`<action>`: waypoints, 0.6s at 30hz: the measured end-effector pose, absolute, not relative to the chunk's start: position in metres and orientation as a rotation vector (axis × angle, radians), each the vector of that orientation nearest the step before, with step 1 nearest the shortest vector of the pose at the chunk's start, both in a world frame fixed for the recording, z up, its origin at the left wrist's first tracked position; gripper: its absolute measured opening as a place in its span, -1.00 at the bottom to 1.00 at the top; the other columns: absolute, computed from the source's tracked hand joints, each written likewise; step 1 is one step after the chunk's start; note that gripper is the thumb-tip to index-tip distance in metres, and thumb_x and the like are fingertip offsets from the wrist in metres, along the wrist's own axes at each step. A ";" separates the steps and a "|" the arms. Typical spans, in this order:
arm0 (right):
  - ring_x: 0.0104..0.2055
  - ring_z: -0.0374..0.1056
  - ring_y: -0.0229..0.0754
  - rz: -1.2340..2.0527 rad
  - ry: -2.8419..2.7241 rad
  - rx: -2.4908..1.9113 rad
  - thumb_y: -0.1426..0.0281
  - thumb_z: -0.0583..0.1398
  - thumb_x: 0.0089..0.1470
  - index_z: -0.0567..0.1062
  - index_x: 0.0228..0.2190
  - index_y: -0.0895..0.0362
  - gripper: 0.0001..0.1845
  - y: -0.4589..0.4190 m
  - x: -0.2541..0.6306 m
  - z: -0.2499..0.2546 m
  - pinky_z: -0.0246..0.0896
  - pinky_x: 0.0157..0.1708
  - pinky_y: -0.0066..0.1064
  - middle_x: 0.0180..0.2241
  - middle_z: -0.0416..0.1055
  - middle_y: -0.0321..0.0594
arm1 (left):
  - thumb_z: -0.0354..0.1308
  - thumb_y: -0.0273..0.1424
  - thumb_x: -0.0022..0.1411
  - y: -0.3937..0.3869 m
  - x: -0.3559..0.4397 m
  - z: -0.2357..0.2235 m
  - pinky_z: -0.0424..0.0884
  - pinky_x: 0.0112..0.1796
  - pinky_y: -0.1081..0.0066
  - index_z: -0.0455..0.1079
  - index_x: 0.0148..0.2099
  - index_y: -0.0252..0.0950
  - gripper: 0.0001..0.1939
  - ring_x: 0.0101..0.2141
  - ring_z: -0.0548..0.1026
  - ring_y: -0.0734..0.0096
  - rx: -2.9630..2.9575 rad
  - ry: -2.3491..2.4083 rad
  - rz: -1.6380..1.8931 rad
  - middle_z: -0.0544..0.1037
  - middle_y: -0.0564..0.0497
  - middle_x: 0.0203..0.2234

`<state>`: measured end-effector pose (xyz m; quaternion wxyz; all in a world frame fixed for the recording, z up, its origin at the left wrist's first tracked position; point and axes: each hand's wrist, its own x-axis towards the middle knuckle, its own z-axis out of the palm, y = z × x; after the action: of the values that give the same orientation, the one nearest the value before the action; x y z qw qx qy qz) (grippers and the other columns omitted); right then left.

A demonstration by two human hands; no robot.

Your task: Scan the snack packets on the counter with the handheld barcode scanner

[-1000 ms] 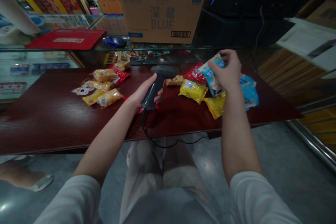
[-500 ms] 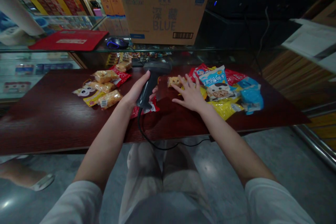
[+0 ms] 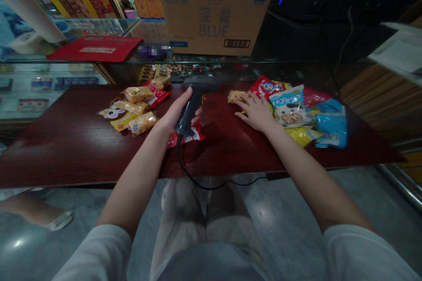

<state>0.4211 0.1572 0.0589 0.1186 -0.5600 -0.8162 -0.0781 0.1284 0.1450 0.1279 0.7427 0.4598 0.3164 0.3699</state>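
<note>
Your left hand [image 3: 180, 116] closed around a black corded barcode scanner [image 3: 200, 84], tilted above the dark red wooden counter [image 3: 82, 149], your right hand [image 3: 257, 114] open, fingers spread, just beside a blue-and-white biscuit bag [image 3: 290, 107], a wrapped pastry [image 3: 236, 95] near your fingertips, snack packets [image 3: 138, 109] piled left of the scanner

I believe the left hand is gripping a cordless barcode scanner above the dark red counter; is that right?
Not cordless: the head view shows a black cable running from the barcode scanner in the left hand down past the dark red counter.
</note>
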 end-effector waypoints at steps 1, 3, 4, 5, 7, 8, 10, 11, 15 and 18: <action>0.40 -0.01 0.28 -0.237 -2.385 -1.647 0.12 0.09 0.29 0.38 0.23 0.02 -0.46 0.159 0.426 0.058 -0.18 0.30 0.29 0.34 0.21 -0.04 | 0.02 0.16 0.29 0.145 0.128 0.128 0.17 -0.73 0.54 0.38 -0.13 -0.35 -0.39 -0.76 0.28 0.58 1.005 0.684 0.812 0.36 0.14 -0.67; 0.40 -0.01 0.28 -0.247 -2.389 -1.648 0.13 0.09 0.29 0.38 0.23 0.04 -0.45 0.161 0.432 0.058 -0.20 0.31 0.29 0.33 0.21 -0.02 | 0.02 0.15 0.29 0.146 0.127 0.128 0.18 -0.73 0.55 0.38 -0.13 -0.35 -0.40 -0.76 0.28 0.58 1.002 0.666 0.813 0.36 0.14 -0.67; 0.40 -0.01 0.28 -0.248 -2.391 -1.641 0.13 0.09 0.29 0.38 0.23 0.04 -0.45 0.161 0.434 0.058 -0.21 0.31 0.30 0.33 0.22 -0.02 | 0.01 0.15 0.30 0.146 0.126 0.129 0.18 -0.73 0.55 0.38 -0.13 -0.35 -0.40 -0.76 0.28 0.58 1.003 0.662 0.815 0.36 0.14 -0.67; 0.40 -0.01 0.28 -0.247 -2.387 -1.634 0.12 0.10 0.28 0.38 0.23 0.03 -0.45 0.160 0.435 0.059 -0.24 0.32 0.32 0.32 0.24 -0.03 | 0.00 0.15 0.30 0.146 0.125 0.129 0.19 -0.73 0.55 0.38 -0.13 -0.35 -0.40 -0.76 0.28 0.58 1.004 0.661 0.818 0.36 0.14 -0.67; 0.41 -0.02 0.31 -0.239 -2.351 -1.620 0.12 0.11 0.27 0.37 0.23 0.01 -0.44 0.158 0.432 0.063 -0.34 0.31 0.39 0.31 0.26 -0.05 | -0.01 0.14 0.31 0.147 0.122 0.131 0.19 -0.73 0.55 0.38 -0.13 -0.34 -0.41 -0.76 0.28 0.58 1.007 0.664 0.823 0.36 0.14 -0.67; 0.41 -0.04 0.32 -0.227 -2.321 -1.613 0.13 0.12 0.26 0.36 0.24 -0.01 -0.44 0.156 0.428 0.067 -0.39 0.31 0.42 0.31 0.26 -0.06 | -0.01 0.14 0.31 0.147 0.120 0.132 0.19 -0.73 0.55 0.38 -0.14 -0.33 -0.42 -0.77 0.28 0.58 1.008 0.666 0.827 0.36 0.14 -0.67; 0.41 -0.04 0.31 -0.167 -2.250 -1.580 0.19 0.11 0.26 0.34 0.25 -0.03 -0.45 0.154 0.414 0.075 -0.43 0.32 0.42 0.30 0.27 -0.07 | 0.00 0.13 0.31 0.146 0.114 0.136 0.20 -0.73 0.55 0.38 -0.15 -0.32 -0.43 -0.76 0.29 0.58 1.014 0.670 0.839 0.36 0.13 -0.68; 0.41 -0.01 0.28 -0.107 -2.223 -1.546 0.22 0.10 0.26 0.33 0.25 -0.02 -0.45 0.154 0.402 0.079 -0.39 0.33 0.39 0.29 0.27 -0.07 | 0.00 0.13 0.31 0.145 0.109 0.138 0.19 -0.73 0.55 0.38 -0.15 -0.32 -0.44 -0.76 0.30 0.57 1.021 0.675 0.848 0.36 0.13 -0.68; 0.27 0.24 0.12 0.367 -2.263 -1.254 0.18 0.13 0.24 0.27 0.27 0.04 -0.39 0.159 0.336 0.084 0.09 0.29 0.07 0.23 0.31 -0.03 | -0.01 0.11 0.33 0.140 0.085 0.144 0.18 -0.73 0.55 0.40 -0.15 -0.31 -0.46 -0.75 0.29 0.57 1.050 0.732 0.895 0.36 0.12 -0.68; 0.26 0.24 0.12 0.602 -2.461 -1.091 0.06 0.28 0.08 0.29 0.25 0.04 -0.23 0.164 0.282 0.078 0.17 0.23 0.01 0.24 0.29 -0.02 | 0.01 0.12 0.31 0.138 0.070 0.141 0.19 -0.72 0.54 0.41 -0.13 -0.31 -0.44 -0.75 0.27 0.57 1.044 0.772 0.893 0.36 0.12 -0.67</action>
<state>0.2817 0.1637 0.0779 0.1905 -0.3882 -0.8759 0.2141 0.0696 0.1382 0.1415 0.7053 0.4695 0.3474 0.4018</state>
